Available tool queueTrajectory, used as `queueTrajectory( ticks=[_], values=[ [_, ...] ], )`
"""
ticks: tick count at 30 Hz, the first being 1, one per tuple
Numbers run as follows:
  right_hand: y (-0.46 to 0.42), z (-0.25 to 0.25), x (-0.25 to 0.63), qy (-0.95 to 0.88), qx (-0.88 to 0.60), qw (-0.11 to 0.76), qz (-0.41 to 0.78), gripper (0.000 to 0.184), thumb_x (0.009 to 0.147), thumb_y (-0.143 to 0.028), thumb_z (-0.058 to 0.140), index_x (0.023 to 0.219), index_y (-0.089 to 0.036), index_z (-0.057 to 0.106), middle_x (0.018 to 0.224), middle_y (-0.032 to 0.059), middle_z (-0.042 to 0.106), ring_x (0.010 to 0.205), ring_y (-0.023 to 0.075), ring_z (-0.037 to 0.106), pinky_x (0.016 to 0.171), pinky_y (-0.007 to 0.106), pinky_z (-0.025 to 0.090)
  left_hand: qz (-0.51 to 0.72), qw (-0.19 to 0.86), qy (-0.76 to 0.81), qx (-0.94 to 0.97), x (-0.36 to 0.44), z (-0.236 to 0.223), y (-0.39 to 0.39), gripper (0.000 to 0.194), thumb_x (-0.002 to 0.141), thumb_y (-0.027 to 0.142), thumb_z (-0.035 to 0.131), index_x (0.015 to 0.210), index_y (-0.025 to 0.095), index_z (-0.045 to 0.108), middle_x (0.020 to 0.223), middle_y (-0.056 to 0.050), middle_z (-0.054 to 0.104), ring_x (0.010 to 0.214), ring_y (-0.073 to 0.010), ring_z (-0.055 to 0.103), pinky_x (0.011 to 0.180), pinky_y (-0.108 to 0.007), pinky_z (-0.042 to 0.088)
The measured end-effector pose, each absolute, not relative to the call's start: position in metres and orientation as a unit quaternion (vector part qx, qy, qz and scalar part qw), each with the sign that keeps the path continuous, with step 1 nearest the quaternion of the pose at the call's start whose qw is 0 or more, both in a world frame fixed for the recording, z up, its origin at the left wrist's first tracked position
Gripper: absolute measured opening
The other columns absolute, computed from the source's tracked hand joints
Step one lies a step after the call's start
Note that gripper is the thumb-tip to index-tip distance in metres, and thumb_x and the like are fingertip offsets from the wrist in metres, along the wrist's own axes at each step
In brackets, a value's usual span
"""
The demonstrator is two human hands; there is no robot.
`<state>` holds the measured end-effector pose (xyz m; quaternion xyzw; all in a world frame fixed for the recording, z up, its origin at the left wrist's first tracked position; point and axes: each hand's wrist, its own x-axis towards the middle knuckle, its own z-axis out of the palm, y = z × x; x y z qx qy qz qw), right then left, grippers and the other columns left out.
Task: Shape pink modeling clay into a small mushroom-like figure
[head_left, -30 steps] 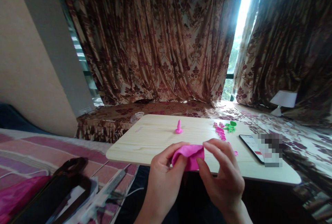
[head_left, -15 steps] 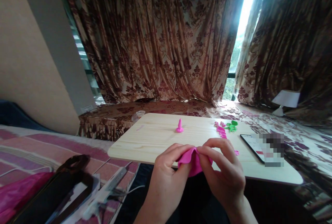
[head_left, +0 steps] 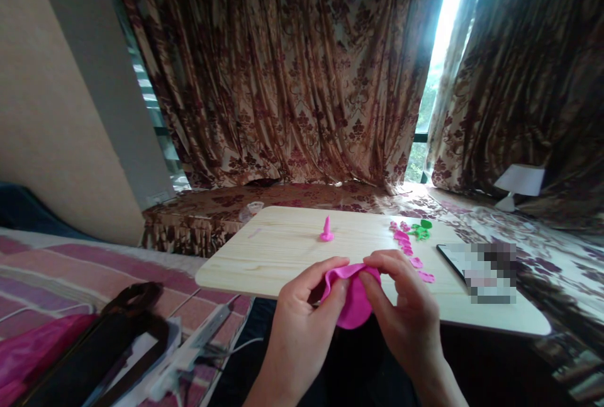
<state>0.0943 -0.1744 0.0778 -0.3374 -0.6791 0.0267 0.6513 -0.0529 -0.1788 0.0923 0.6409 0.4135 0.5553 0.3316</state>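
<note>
A thin pink sheet of modelling clay hangs between my two hands in front of the table's near edge. My left hand pinches its left upper edge between thumb and fingers. At the right upper edge, my right hand pinches it the same way. The rim looks wavy, and the lower part is rounded. Beyond the hands, a pink cone-shaped clay piece stands upright on a flared base on the table. Several small pink clay pieces lie in a row to the right, beside green clay pieces.
The pale wooden table carries a phone at its right. A clear plastic cup is behind its far left corner. To the left are a power strip and a black bag; a white lamp stands far right.
The clay sheet has opened out and shows more of its rounded lower part. My right fingers have shifted slightly left and lower, uncovering more small pink pieces on the table.
</note>
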Motion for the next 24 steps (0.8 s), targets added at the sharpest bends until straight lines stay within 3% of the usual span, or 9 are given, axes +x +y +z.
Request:
queueTrajectory(
  ticks=[7, 13, 15, 18, 24],
  values=[
    [-0.1760, 0.0817, 0.0888, -0.698, -0.315, 0.642, -0.033, 0.025, 0.078, 0.001, 0.058, 0.092, -0.019, 0.065, 0.087, 0.0037, 0.057, 0.082, 0.0151, 0.058, 0.069, 0.029, 0.050, 0.559, 0.317, 0.420, 0.640, -0.0512, 0.0943, -0.1785, 0.024, 0.081, 0.021, 0.061, 0.103, 0.021, 0.071, 0.094, -0.002, 0.074, 0.083, -0.0161, 0.067, 0.073, -0.022, 0.052],
    [-0.1751, 0.0756, 0.0924, -0.676, -0.358, 0.640, 0.072, 0.031, 0.082, -0.011, 0.058, 0.111, -0.021, 0.060, 0.099, 0.0055, 0.059, 0.088, 0.0167, 0.059, 0.075, 0.032, 0.052, 0.567, 0.329, 0.422, 0.626, -0.0528, 0.0912, -0.1764, 0.024, 0.082, 0.023, 0.060, 0.104, 0.021, 0.069, 0.097, -0.002, 0.073, 0.083, -0.0151, 0.067, 0.072, -0.021, 0.051],
    [-0.1730, 0.0753, 0.0943, -0.671, -0.370, 0.637, 0.088, 0.027, 0.083, -0.013, 0.058, 0.109, -0.021, 0.060, 0.095, 0.0049, 0.060, 0.084, 0.0163, 0.060, 0.072, 0.032, 0.052, 0.562, 0.339, 0.421, 0.626, -0.0522, 0.0897, -0.1751, 0.023, 0.082, 0.023, 0.060, 0.104, 0.021, 0.068, 0.096, -0.002, 0.072, 0.081, -0.0153, 0.067, 0.070, -0.021, 0.051],
    [-0.1702, 0.0767, 0.0951, -0.690, -0.360, 0.624, 0.067, 0.018, 0.082, -0.010, 0.057, 0.096, -0.020, 0.064, 0.085, 0.0032, 0.060, 0.078, 0.0158, 0.059, 0.068, 0.030, 0.051, 0.552, 0.341, 0.419, 0.636, -0.0504, 0.0877, -0.1739, 0.023, 0.082, 0.025, 0.061, 0.103, 0.021, 0.068, 0.099, -0.002, 0.072, 0.085, -0.0161, 0.067, 0.075, -0.023, 0.051],
    [-0.1711, 0.0769, 0.0934, -0.715, -0.339, 0.611, -0.022, 0.025, 0.081, -0.004, 0.057, 0.096, -0.021, 0.068, 0.086, 0.0042, 0.058, 0.080, 0.0159, 0.057, 0.066, 0.030, 0.050, 0.542, 0.331, 0.404, 0.659, -0.0494, 0.0871, -0.1730, 0.023, 0.084, 0.026, 0.059, 0.104, 0.023, 0.070, 0.097, -0.001, 0.073, 0.087, -0.0160, 0.066, 0.078, -0.022, 0.049]
  ],
)
